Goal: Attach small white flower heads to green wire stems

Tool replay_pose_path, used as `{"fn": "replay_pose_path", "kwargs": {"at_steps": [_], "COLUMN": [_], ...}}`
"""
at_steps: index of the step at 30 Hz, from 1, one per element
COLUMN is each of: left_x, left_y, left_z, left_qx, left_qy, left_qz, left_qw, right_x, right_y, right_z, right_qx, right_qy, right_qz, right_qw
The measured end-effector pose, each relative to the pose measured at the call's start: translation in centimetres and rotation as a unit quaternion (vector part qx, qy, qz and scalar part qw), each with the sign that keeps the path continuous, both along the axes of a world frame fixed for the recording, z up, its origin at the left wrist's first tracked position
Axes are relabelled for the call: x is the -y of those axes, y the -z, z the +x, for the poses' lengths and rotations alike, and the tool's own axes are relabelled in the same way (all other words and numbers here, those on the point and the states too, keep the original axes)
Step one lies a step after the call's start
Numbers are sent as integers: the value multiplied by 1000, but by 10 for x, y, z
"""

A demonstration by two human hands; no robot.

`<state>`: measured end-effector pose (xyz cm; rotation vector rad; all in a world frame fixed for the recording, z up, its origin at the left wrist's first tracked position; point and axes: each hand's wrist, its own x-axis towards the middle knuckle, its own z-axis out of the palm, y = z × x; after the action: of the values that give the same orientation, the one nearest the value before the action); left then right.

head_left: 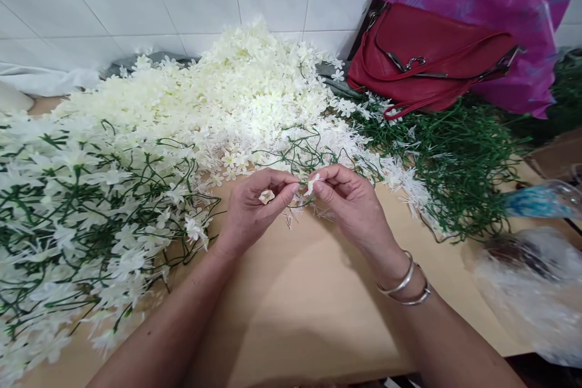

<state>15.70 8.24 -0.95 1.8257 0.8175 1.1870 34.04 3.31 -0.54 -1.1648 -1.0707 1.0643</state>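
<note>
Two pinches meet above the table: the left hand grips a green stem, the right hand a white flower at its tip. Joining seems in hand; the next push calls for careful alignment. Blossoms lie heaped beyond.

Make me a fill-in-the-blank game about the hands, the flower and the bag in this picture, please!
1. The right hand pinches a tiny ____ flower.
2. The silver jewellery goes around the ____ wrist.
3. The colour of the leathery bag is ____.
4. The stems heaped just below that bag are coloured ____.

Missing words: white; right; red; green.
</note>
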Motion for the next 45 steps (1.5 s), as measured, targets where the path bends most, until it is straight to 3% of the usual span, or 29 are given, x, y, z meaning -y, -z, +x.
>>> {"fn": "replay_pose_path", "kwargs": {"at_steps": [18, 26, 33, 39, 45], "left_x": [0, 0, 0, 4, 6], "left_y": [32, 32, 32, 29, 27], "left_z": [4, 5, 7, 9, 8], "left_qx": [41, 15, 14, 32, 27], "left_qy": [60, 43, 29, 61, 41], "left_qz": [-156, -148, -152, -151, -145], "left_qw": [985, 988, 988, 986, 988], "right_x": [-6, -6, -7, -8, -8], "right_y": [13, 17, 22, 22, 31], "right_z": [-4, -2, -6, 4, 8], "right_qx": [10, 43, 14, -40, -51], "right_qy": [-29, -44, -26, -48, -42], "right_qz": [-44, -41, -36, -73, -66], "right_qw": [999, 997, 999, 995, 996]}}
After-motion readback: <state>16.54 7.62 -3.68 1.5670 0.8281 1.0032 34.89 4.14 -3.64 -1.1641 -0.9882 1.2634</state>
